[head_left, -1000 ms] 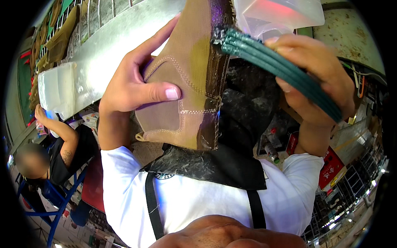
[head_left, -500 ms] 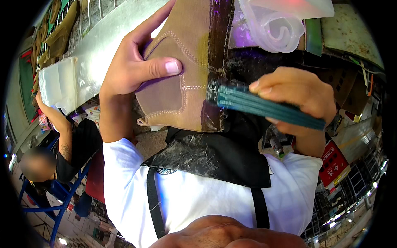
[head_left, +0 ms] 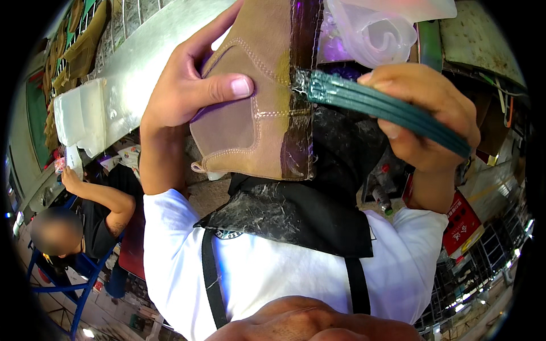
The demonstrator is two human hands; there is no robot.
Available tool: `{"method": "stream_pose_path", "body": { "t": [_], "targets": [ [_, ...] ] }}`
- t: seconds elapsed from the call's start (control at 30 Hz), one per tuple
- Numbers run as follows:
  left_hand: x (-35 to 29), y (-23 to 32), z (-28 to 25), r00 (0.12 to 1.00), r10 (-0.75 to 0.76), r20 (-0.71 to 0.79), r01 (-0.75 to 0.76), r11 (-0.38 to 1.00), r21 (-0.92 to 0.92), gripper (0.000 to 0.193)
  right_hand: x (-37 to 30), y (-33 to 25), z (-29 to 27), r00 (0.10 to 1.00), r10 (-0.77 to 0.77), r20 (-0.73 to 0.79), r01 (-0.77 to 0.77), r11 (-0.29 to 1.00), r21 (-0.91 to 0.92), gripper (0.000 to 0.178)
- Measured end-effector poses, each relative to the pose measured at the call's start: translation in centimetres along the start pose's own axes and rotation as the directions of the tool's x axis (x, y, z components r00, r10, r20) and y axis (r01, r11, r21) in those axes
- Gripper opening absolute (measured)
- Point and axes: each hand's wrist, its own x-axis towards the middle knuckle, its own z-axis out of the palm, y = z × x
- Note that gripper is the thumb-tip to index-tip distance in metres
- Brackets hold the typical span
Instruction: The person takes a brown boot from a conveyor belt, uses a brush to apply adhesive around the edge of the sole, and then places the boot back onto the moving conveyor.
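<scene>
Now we hold the tan suede boot upper [head_left: 250,108] in our left hand [head_left: 187,85], grip closed with the thumb pressed across its side, while our right hand [head_left: 426,113], fist shut on the green brush [head_left: 375,102], has drawn its bristles down from the top edge to the dark glossy band just beside that thumb. So the coating looks partway along; the translucent plastic container [head_left: 375,28] above the right grip shows nothing inside that we can tell.

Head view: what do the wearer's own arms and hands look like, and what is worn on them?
Both hands, the left hand and the right hand, are bare, with no gloves or rings visible. Forearms are uncovered; short white sleeves end near the elbows. A black, smeared apron with dark straps covers the white shirt.
</scene>
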Motion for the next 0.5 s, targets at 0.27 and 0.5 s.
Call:
{"method": "stream_pose_path", "body": {
  "t": [0.27, 0.5],
  "targets": [
    [1.1, 1.6, 0.7, 0.996, -0.088, -0.032, 0.079, 0.977, -0.200, 0.117, -2.6, -2.2, 1.9, 0.993, 0.107, -0.042, -0.102, 0.990, 0.094, 0.033],
    [1.4, 1.9, 1.2, 0.993, -0.105, -0.046, 0.095, 0.979, -0.182, 0.110, -0.9, -2.8, 1.3, 0.989, 0.148, -0.004, -0.147, 0.989, 0.031, 0.026]
  ]
}}
